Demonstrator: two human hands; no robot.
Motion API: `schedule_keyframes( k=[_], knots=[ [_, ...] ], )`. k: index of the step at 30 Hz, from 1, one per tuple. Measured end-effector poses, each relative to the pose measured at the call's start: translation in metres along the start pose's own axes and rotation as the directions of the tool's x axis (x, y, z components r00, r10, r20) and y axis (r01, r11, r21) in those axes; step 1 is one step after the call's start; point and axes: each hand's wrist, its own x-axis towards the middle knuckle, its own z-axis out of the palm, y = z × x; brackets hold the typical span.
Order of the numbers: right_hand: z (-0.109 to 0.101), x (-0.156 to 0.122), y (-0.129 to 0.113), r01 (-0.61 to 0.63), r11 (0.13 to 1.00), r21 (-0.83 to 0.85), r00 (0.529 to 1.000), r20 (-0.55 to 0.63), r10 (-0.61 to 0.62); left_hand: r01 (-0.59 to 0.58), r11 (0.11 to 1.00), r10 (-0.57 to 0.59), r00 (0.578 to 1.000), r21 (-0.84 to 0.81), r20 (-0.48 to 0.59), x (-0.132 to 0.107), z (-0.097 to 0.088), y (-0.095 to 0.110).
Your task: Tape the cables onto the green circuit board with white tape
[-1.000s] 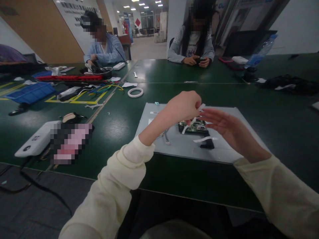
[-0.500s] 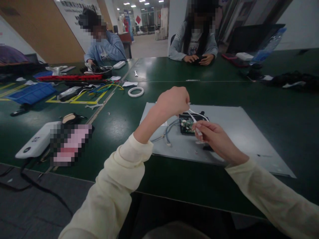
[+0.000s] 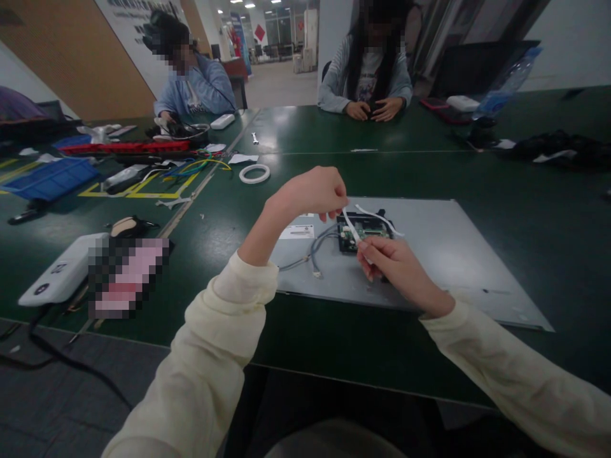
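Note:
My left hand (image 3: 319,191) is closed in a pinch on the upper end of a narrow white strip (image 3: 351,225). Lower and to the right, my right hand (image 3: 391,259) pinches the other end, so a short length runs slanting between my fingers. Whether it is tape or a flat cable I cannot tell. A second white length (image 3: 380,217) curves behind my right hand over a green circuit board (image 3: 372,233) in a black frame. The board rests on a flat grey panel (image 3: 443,261). Grey cables (image 3: 313,251) with a white connector trail left from the board.
A white roll (image 3: 254,173) lies beyond the panel, and a small wrench (image 3: 254,138) farther back. Left are a white power bank (image 3: 64,270), a blurred pink object (image 3: 125,280) and a blue bin (image 3: 50,178). Two people sit across the green table (image 3: 305,137).
My left hand has shifted slightly left and my right hand left too. The curved white length now shows apart from the strip between my hands. The view has turned slightly.

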Motion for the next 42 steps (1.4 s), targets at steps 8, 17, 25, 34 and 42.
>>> schedule_keyframes(
  k=[8, 17, 25, 34, 42],
  knots=[
    [-0.001, -0.001, 0.002, 0.049, 0.995, -0.084, 0.999, 0.002, -0.049, -0.123, 0.982, 0.13, 0.991, -0.14, 0.038, -0.007, -0.011, 0.0],
    [-0.003, 0.0, 0.001, 0.063, 0.995, -0.075, 0.998, 0.008, -0.063, -0.209, 0.941, 0.211, 0.977, -0.264, -0.023, -0.009, -0.013, 0.005],
    [-0.001, 0.0, 0.003, 0.062, 0.995, -0.083, 0.998, 0.005, -0.062, -0.131, 0.968, 0.124, 0.991, -0.216, -0.044, -0.003, -0.01, -0.005],
    [-0.001, 0.0, 0.006, 0.064, 0.996, -0.06, 0.997, -0.033, -0.066, -0.073, 0.965, 0.064, 0.997, -0.251, -0.045, 0.005, -0.005, -0.018],
    [-0.002, 0.001, 0.006, 0.047, 0.998, 0.039, 0.99, -0.136, -0.041, -0.095, 0.9, 0.062, 0.994, -0.424, -0.091, 0.001, -0.004, -0.008]
  ],
)
